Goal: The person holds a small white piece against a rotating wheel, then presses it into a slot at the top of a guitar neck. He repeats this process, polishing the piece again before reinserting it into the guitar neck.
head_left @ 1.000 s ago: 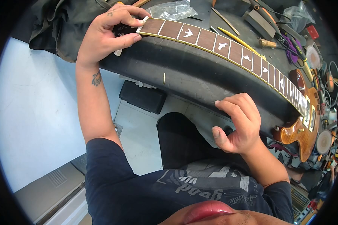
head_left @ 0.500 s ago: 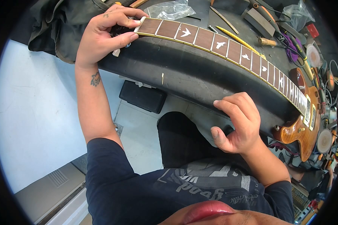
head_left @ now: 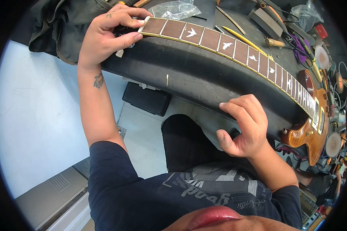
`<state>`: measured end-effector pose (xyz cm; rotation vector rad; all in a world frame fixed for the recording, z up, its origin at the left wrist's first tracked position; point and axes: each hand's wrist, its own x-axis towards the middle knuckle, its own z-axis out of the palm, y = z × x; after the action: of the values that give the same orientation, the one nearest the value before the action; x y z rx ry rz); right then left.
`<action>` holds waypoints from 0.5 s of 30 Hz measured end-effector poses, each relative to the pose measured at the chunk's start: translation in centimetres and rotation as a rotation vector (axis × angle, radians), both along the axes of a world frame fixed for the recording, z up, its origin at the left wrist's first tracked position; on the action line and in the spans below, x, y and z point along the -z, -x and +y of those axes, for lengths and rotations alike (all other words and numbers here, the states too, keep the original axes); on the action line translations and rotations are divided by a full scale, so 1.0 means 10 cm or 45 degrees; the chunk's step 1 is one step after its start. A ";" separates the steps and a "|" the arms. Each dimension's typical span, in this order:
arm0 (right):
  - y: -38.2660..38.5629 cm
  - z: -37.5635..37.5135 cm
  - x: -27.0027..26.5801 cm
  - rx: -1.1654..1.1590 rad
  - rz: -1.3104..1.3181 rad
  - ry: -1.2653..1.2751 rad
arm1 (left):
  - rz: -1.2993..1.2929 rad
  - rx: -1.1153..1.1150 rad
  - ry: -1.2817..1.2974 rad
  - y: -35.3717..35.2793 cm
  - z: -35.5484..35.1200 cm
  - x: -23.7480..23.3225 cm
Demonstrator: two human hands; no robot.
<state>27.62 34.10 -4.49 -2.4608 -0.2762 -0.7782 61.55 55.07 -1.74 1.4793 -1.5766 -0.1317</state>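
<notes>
A guitar with a glossy brown body (head_left: 311, 139) lies along the bench. Its dark fretboard (head_left: 241, 51) has white bird inlays and stretches to the upper left. There my left hand (head_left: 113, 32) grips the neck at the white nut, thumb and a finger on its end, and hides most of the headstock. Below the fretboard, my right hand (head_left: 245, 127) hovers in front of the bench edge with curled fingers and the thumb apart, holding nothing and not touching the guitar.
Behind the neck lie a clear plastic bag (head_left: 176, 9), a yellow rod (head_left: 245, 39), a sanding block (head_left: 266, 24) and a wooden-handled tool (head_left: 274, 42). A dark cloth (head_left: 58, 30) hangs at the upper left. A black case (head_left: 147, 98) sits beneath the bench.
</notes>
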 end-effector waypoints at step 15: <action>0.00 0.02 -0.01 0.021 0.012 0.006 | -0.013 0.037 -0.037 -0.01 -0.03 -0.03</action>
<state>27.64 34.33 -4.35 -2.4736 -0.2551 -0.7733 61.61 54.77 -1.48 1.4819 -1.6109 -0.1651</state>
